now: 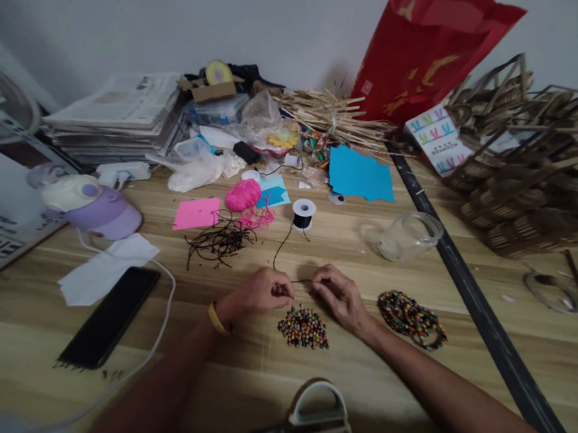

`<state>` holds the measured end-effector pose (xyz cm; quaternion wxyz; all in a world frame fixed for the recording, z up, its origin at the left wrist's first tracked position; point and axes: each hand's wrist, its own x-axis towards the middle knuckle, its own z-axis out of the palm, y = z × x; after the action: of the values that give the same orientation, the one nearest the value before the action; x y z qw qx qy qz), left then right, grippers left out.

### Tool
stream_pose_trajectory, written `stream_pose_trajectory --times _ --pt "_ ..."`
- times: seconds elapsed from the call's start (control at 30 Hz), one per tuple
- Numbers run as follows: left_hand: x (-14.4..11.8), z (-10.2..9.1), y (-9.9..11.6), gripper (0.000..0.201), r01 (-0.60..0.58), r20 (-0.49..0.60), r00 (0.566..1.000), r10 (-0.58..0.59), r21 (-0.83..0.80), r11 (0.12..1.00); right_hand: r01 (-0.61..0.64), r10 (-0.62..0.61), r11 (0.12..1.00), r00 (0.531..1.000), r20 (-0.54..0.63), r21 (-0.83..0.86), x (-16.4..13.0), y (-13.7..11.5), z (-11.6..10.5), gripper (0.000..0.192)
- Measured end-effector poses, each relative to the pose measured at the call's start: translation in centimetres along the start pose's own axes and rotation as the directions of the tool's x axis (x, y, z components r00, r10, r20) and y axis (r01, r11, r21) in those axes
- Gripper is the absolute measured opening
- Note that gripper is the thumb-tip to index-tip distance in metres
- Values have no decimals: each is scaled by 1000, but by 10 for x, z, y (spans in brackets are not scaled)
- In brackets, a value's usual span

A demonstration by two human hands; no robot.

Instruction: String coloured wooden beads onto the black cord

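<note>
Between my two hands a thin black cord (301, 281) is stretched. My left hand (266, 289), with a yellow band at the wrist, is closed on one part of it. The fingertips of my right hand (341, 296) pinch the other part. From my left hand the cord runs up to a white spool (304, 214) wound with black cord. Just below both hands lies a small pile of multicoloured beads (303, 327). Strung bead loops (412, 320) lie beside my right forearm.
Scissors (318, 412) lie at the near edge. Cut black cords (219, 240), pink yarn (242, 195) and blue paper (359, 173) lie beyond my hands. A glass jar (410, 236) rests on its side at right, near woven baskets (529, 193). A phone (111, 318) lies at left.
</note>
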<state>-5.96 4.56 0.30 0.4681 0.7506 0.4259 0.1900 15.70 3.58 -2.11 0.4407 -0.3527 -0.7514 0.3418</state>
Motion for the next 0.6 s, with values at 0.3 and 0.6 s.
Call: stream_pose_trajectory --times 0.3,0.6 --pt "8 8 -2 16 61 -129 985 -116 -369 927 -27 27 1000 1000 -3 4 -1 1 1 12" --pt "10 13 -8 18 77 -104 985 -135 -432 898 152 -139 977 986 95 -147 -1 -1 1 12"
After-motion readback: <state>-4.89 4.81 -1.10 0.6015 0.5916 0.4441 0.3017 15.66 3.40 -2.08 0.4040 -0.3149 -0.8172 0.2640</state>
